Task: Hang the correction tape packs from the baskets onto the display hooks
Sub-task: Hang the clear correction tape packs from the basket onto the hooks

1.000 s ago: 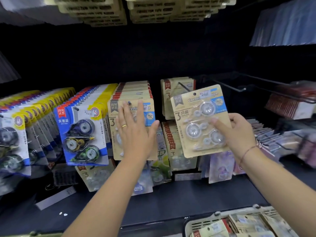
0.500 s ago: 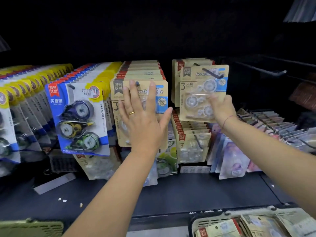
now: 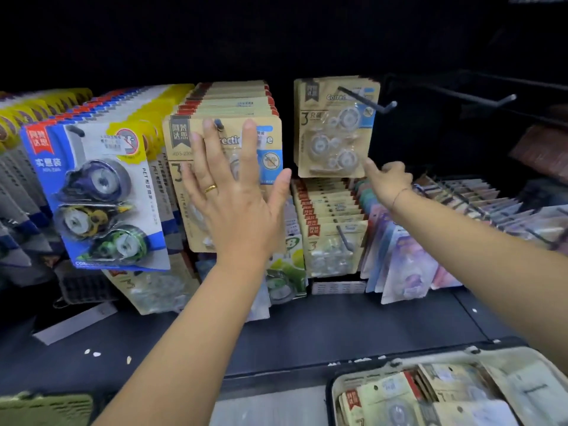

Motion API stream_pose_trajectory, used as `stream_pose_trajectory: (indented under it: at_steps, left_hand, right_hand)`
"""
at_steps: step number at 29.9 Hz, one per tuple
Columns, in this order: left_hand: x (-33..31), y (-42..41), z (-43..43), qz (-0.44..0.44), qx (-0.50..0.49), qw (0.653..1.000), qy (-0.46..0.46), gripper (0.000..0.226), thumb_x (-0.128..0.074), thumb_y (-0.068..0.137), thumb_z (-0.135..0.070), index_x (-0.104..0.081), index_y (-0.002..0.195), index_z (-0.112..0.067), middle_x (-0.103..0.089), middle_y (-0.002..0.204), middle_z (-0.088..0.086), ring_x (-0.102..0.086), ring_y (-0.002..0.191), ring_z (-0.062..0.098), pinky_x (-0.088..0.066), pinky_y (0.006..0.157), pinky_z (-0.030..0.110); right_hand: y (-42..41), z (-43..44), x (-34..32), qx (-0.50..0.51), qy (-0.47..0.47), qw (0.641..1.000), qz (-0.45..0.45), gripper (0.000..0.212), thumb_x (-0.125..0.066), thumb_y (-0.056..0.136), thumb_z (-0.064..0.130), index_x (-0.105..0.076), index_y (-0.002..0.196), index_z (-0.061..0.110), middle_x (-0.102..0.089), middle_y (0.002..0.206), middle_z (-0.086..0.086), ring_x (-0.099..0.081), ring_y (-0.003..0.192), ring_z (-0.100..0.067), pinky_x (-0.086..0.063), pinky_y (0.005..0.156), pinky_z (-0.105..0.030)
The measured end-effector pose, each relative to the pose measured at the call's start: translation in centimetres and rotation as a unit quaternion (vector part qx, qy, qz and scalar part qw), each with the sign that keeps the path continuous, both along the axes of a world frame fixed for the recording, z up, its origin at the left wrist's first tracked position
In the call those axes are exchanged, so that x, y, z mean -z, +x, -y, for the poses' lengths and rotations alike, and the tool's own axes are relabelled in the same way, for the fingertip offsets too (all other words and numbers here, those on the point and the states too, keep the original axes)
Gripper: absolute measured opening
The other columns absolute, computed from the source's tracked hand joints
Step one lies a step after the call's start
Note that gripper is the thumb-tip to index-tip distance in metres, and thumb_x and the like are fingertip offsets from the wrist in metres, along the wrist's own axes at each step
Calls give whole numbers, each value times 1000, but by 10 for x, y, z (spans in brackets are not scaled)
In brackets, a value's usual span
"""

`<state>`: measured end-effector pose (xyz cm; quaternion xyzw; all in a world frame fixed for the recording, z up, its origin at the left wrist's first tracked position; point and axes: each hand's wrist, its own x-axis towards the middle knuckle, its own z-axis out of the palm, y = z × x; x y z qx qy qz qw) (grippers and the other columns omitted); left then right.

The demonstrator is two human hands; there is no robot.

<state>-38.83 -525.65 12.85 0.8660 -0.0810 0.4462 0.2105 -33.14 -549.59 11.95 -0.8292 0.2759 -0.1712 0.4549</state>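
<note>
The kraft-card correction tape pack (image 3: pixel 333 127) hung on a black display hook (image 3: pixel 365 99), its card reading "Corre…" beside a large "3" and a dark badge of Chinese characters too blurred to read. The right hand (image 3: pixel 388 179) gripped nothing: one finger reached to the pack's lower right corner and the others were loosely curled.

The left hand (image 3: pixel 233 192) lay flat with its fingers spread wide, pressing on the front pack (image 3: pixel 270 139) of a full row on the next hook to the left. That card showed "Correcti…e", partly covered by the fingers, and again a "3".

Further left hung a blue three-pack (image 3: pixel 92 195) printed "实惠装" and "PET", with navy, yellow and green dispensers under clear plastic. Below the hung pack was a lower row of kraft packs (image 3: pixel 332 241) with red corner tabs.

At the bottom right a cream basket (image 3: pixel 338 382) held more kraft-card packs lying loosely stacked. A green basket (image 3: pixel 43 407) showed at the bottom left, its contents out of view.
</note>
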Motion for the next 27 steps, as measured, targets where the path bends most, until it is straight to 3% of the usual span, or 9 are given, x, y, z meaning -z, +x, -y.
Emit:
stream_pose_trajectory:
  at_steps: [2, 5, 9, 12, 14, 18, 23, 25, 27]
  left_hand:
    - [1, -9, 2, -23, -2, 1000, -18, 70, -33, 100, -59, -25, 159, -21, -15, 166, 20, -10, 154, 40, -3, 122, 56]
    - [17, -36, 16, -50, 8, 997, -64, 73, -35, 103, -55, -21, 160, -13, -12, 166, 24, -8, 154, 42, -1, 122, 56]
    - [82, -108, 54, -158, 95, 977, -105, 69, -34, 105, -51, -22, 159, -11, -12, 168, 18, -8, 156, 36, -2, 124, 52]
    - [151, -174, 74, -337, 123, 924, -129, 72, -32, 102, -54, -21, 160, -14, -15, 169, 10, -9, 156, 27, -4, 125, 46]
    - [197, -210, 73, -433, 104, 886, -132, 71, -41, 103, -48, -19, 161, -12, -16, 168, 13, -15, 155, 28, -11, 124, 46]
    - [255, -255, 63, -552, 93, 814, -153, 76, -38, 103, -54, -7, 163, -20, -22, 166, 11, -43, 141, 35, -41, 103, 45]
    - [268, -263, 62, -531, 63, 825, -184, 71, -39, 104, -51, -7, 162, -25, -47, 153, 12, -54, 130, 37, -47, 96, 44]
    - [271, -262, 62, -530, 65, 826, -182, 71, -39, 104, -50, -7, 162, -26, -48, 152, 11, -55, 129, 37, -48, 96, 45]
    - [272, -263, 61, -531, 72, 824, -183, 71, -39, 104, -51, -7, 162, -26, -47, 153, 10, -55, 129, 36, -48, 96, 44]
  right_hand:
    - [-44, 14, 12, -60, -21, 998, 16, 60, -51, 94, 54, -45, 132, 8, -41, 138, -16, -46, 125, -31, -40, 103, -38]
    - [-126, 38, 32, -156, -8, 987, 29, 37, -56, 95, 42, -52, 118, 14, -55, 117, -3, -54, 108, -18, -44, 84, -24]
    - [-241, 71, 59, -227, -6, 972, -64, 17, -61, 92, 34, -59, 102, 21, -62, 101, 4, -58, 92, -10, -47, 78, -14]
    - [-309, 93, 92, -196, 15, 970, -141, 25, -67, 87, 34, -64, 102, 14, -68, 104, -6, -61, 95, -14, -48, 91, -33]
    - [-339, 100, 116, -166, 13, 968, -186, 29, -70, 87, 32, -65, 103, 8, -66, 104, -10, -58, 94, -17, -46, 96, -38]
    - [-360, 93, 152, -158, -33, 938, -306, 56, -72, 84, 43, -55, 116, 0, -53, 97, -4, -51, 89, -17, -43, 83, -34]
    - [-363, 67, 184, -113, -119, 912, -376, 95, -77, 72, 56, -27, 146, 22, -55, 134, -4, -54, 121, -25, -40, 96, -31]
    - [-359, 58, 189, -89, -91, 933, -337, 113, -85, 68, 45, -13, 153, 23, -47, 144, -2, -48, 130, -25, -34, 109, -38]
    - [-354, 53, 188, -84, -16, 958, -273, 119, -89, 66, 29, -10, 155, 25, -47, 145, 0, -47, 131, -23, -35, 109, -36]
